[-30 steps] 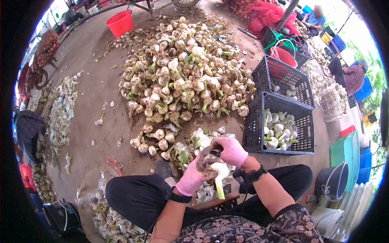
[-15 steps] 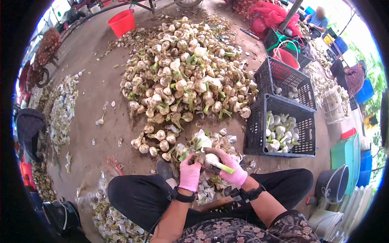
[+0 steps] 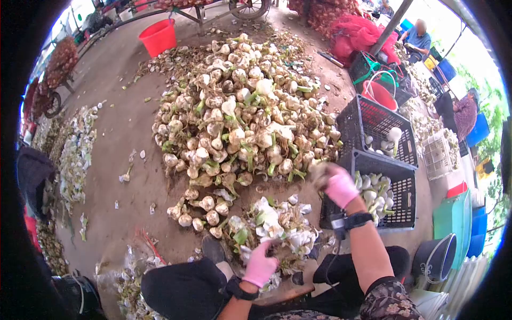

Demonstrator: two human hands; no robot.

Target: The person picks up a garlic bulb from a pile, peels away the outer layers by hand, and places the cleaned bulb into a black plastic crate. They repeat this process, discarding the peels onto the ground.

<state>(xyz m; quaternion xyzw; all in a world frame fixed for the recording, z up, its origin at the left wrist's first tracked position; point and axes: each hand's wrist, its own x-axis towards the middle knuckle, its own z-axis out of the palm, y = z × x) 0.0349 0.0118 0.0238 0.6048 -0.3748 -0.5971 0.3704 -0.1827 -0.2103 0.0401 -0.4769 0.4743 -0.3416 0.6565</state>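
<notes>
My left hand (image 3: pixel 261 262), in a pink glove with dirty fingertips, is low in front of me beside a heap of garlic peelings (image 3: pixel 277 224). Its fingers are half curled and apart, and I see nothing in them. My right hand (image 3: pixel 337 184), gloved the same way, stretches forward between the large pile of garlic bulbs (image 3: pixel 229 117) and the near black crate (image 3: pixel 402 200). Motion smears its fingers, so a hold cannot be made out. Cleaned garlic bulbs (image 3: pixel 376 194) fill part of the near crate. A white garlic bulb (image 3: pixel 394 135) with its stem shows at the far black crate (image 3: pixel 349 125).
A red bucket (image 3: pixel 158 38) stands behind the pile, and another red bucket (image 3: pixel 380 95) is beyond the crates. Loose bulbs (image 3: pixel 200 208) lie close to my feet. Two other people sit at the right. A dark bucket (image 3: pixel 436 258) stands at my right.
The cleaned garlic bulb has left my hands; a white bulb now shows at the far crate. My right hand has swung forward and right. My left hand has dropped lower, away from it.
</notes>
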